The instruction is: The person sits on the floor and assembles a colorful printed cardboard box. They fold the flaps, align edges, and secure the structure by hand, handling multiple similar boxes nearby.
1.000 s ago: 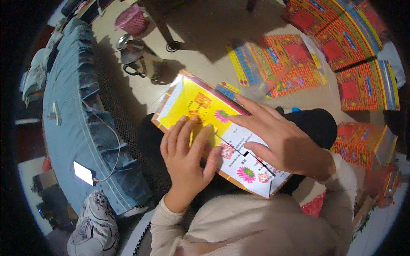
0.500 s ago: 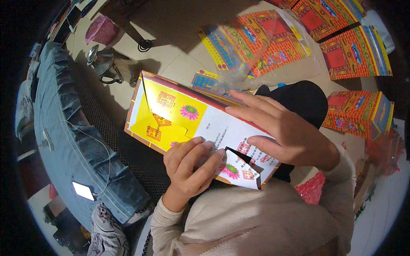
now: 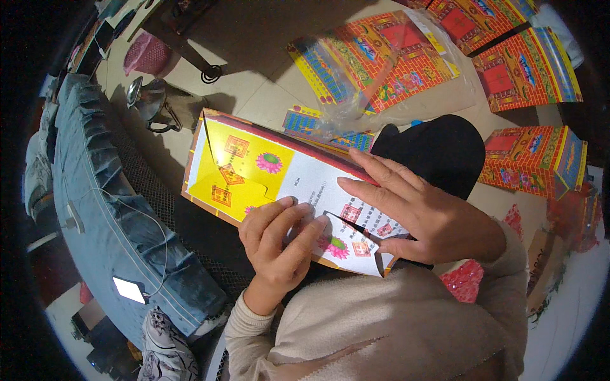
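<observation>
A long printed cardboard box (image 3: 298, 165) lies across my lap, tilted, with a yellow and a white panel bearing pink lotus flowers and red stamps. My left hand (image 3: 276, 244) grips its near edge, fingers bent together on the white panel. At its right end a white flap (image 3: 349, 247) is partly raised beside a dark slot. My right hand (image 3: 426, 219) holds the right end: its fingers stretch over the white panel to the far edge, and the thumb presses by the flap. A yellow flap (image 3: 232, 181) lies folded on the left end. The box's underside is hidden.
Several brick-patterned printed cardboard pieces (image 3: 527, 70) stand and lie at the far right. Beyond the box are clear plastic wrapping (image 3: 438, 95) and blue-yellow printed sheets (image 3: 305, 120). A metal kettle (image 3: 152, 101), a pink basket (image 3: 146, 54) and a blue sofa (image 3: 108, 190) are at left.
My right hand has slid down and right on the box, its thumb now at the raised flap. Box and left hand have shifted slightly left.
</observation>
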The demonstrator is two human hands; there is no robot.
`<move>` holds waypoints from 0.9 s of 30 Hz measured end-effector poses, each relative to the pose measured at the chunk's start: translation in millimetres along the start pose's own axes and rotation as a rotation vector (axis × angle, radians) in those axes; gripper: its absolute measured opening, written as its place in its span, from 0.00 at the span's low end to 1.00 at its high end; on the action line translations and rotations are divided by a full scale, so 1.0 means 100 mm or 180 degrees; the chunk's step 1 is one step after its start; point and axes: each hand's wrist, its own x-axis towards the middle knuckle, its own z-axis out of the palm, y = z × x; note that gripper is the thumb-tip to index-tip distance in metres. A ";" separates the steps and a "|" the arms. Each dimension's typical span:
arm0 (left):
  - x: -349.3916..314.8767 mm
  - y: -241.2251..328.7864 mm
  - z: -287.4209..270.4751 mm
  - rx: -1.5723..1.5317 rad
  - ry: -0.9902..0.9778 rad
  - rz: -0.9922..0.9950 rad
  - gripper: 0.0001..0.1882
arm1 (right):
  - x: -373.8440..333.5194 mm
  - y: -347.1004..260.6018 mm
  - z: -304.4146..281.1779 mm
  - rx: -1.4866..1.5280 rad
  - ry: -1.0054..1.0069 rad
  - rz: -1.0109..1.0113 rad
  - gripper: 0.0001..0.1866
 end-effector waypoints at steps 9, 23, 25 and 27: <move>0.05 0.06 -0.01 -0.0044 -0.0270 0.0310 0.13 | -0.04 -0.01 0.01 0.0413 0.0106 0.0162 0.42; -0.04 0.12 0.05 -0.0506 -0.0711 0.0960 0.17 | -0.06 0.07 0.15 0.0249 0.0448 0.0449 0.49; 0.01 0.14 0.04 -0.0438 -0.0848 0.1113 0.21 | -0.07 0.07 0.16 0.0175 0.0503 0.0412 0.49; 0.05 0.16 0.03 -0.0428 -0.0958 0.1163 0.22 | -0.06 0.09 0.16 -0.0008 0.0542 0.0253 0.48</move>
